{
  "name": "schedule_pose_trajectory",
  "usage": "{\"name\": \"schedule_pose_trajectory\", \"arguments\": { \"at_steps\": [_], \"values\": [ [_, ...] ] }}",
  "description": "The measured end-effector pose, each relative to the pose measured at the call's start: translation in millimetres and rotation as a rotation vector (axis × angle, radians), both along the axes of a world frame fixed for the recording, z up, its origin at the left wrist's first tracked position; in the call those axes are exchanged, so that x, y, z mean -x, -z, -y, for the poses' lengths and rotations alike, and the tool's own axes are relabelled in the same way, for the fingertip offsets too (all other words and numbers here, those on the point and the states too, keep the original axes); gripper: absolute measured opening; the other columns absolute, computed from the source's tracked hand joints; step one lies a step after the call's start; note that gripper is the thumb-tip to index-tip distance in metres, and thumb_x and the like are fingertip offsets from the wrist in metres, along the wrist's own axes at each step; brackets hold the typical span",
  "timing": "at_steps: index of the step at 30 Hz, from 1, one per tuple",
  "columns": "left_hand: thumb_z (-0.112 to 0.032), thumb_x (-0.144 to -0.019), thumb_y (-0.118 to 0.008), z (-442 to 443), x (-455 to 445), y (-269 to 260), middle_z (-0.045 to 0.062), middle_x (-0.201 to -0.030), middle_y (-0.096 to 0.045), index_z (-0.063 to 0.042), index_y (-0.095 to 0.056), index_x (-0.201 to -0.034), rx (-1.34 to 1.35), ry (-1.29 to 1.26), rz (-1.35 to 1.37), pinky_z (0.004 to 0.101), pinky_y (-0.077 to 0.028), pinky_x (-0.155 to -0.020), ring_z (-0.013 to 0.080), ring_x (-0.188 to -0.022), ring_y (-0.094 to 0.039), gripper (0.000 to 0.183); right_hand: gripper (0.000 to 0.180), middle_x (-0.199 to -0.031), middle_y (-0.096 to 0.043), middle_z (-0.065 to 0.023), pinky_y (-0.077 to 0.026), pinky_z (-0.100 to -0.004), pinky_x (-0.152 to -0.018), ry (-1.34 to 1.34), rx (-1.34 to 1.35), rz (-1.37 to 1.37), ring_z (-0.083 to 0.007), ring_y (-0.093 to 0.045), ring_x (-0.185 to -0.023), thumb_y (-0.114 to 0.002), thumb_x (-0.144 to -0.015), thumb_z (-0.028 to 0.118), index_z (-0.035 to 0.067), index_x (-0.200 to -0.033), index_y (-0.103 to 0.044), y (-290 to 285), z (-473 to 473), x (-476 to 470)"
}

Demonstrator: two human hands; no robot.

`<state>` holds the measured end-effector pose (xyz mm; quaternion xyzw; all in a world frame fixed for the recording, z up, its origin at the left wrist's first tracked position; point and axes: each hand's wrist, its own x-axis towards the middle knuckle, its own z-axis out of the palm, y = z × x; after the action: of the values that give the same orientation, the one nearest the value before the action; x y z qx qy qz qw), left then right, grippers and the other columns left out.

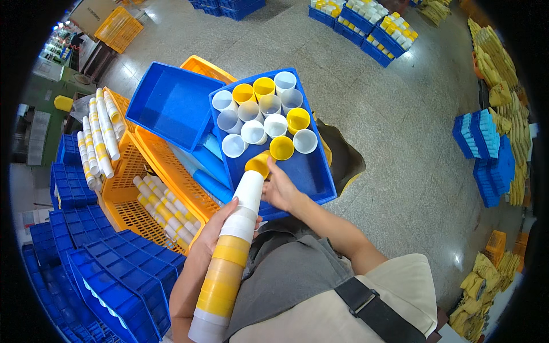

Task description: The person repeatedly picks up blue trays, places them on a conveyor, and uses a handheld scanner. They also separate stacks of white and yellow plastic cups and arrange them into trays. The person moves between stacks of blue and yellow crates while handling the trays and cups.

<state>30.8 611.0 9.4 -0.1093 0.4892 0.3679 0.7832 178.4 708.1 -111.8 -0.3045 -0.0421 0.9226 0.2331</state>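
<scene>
My left hand (221, 223) is closed around a long stack of nested plastic cups (229, 257), white, yellow and clear, which lies along my left forearm. My right hand (281, 186) holds a yellow cup (257, 165) by its side, at the upper end of the stack. Both are over the near part of a blue plastic tray (324, 182). Inside this tray several white, clear and yellow cups stand in rows with their mouths up, among them a yellow cup (282, 148) just beyond my right hand. How far the held yellow cup is from the stack's end cup cannot be told.
An empty blue tray (171, 103) lies tilted at the left. Orange crates (124, 206) with long cup stacks (165, 210) stand beside me, next to piled blue crates (124, 274). An open dark sack (343, 150) is at the right of the tray. Farther off, filled blue trays (386, 38) stand on the floor.
</scene>
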Motion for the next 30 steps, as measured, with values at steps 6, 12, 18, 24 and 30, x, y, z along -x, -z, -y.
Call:
{"name": "schedule_pose_trajectory", "arguments": {
  "at_steps": [6, 12, 18, 24, 30],
  "values": [
    [-0.042, -0.094, -0.061, 31.2, 6.3, 9.6, 0.023, -0.104, -0.065, -0.001, -0.040, -0.136, -0.024, 0.075, -0.010, 0.0405, -0.060, -0.070, 0.0309, -0.086, -0.069, 0.063, 0.055, -0.122, -0.057, -0.0142, -0.046, -0.0452, -0.101, -0.012, 0.007, 0.000, -0.0279, -0.058, -0.114, -0.047, -0.100, 0.049, 0.006, -0.133, -0.040, 24.3, 26.0, -2.0],
    [-0.041, -0.093, -0.063, 34.7, 3.0, -0.2, 0.023, -0.106, -0.065, -0.001, -0.040, -0.136, -0.058, 0.088, -0.012, 0.0405, -0.059, -0.073, 0.0304, -0.087, -0.069, 0.064, 0.051, -0.117, -0.060, -0.0147, -0.047, -0.0404, -0.099, -0.099, -0.098, -0.102, -0.0251, -0.062, -0.107, -0.062, -0.096, 0.033, 0.002, -0.132, -0.042, -16.3, 37.5, -20.8],
    [-0.040, -0.093, -0.062, 22.6, -5.9, 4.0, 0.023, -0.106, -0.066, 0.004, -0.039, -0.136, -0.037, 0.130, 0.067, 0.0382, -0.058, -0.075, 0.0282, -0.089, -0.068, 0.065, 0.096, -0.131, -0.049, -0.0248, -0.037, -0.0536, -0.109, 0.277, 0.329, 0.191, -0.0350, -0.043, -0.133, -0.048, -0.095, 0.061, -0.004, -0.149, -0.002, -11.6, 10.5, -67.1],
    [-0.046, -0.092, -0.064, 9.2, -5.9, 14.0, 0.016, -0.103, -0.067, 0.004, -0.052, -0.124, -0.089, 0.575, -0.161, 0.0319, -0.057, -0.065, 0.0203, -0.079, -0.069, 0.061, 0.048, -0.122, -0.059, -0.0157, -0.049, -0.0404, -0.098, -0.035, -0.027, 0.122, -0.0256, -0.061, -0.111, -0.056, -0.099, 0.035, 0.001, -0.129, -0.043, -15.4, 42.6, -45.7],
    [-0.045, -0.095, -0.059, 9.4, -8.6, 11.0, 0.019, -0.103, -0.067, 0.004, -0.047, -0.124, -0.053, 0.354, 0.011, 0.0367, -0.060, -0.068, 0.0252, -0.081, -0.070, 0.058, 0.055, -0.129, -0.055, -0.0157, -0.043, -0.0457, -0.105, 0.077, 0.147, 0.063, -0.0310, -0.056, -0.120, -0.040, -0.102, 0.047, 0.002, -0.135, -0.040, -20.2, 29.8, -54.1]
  ]
}}
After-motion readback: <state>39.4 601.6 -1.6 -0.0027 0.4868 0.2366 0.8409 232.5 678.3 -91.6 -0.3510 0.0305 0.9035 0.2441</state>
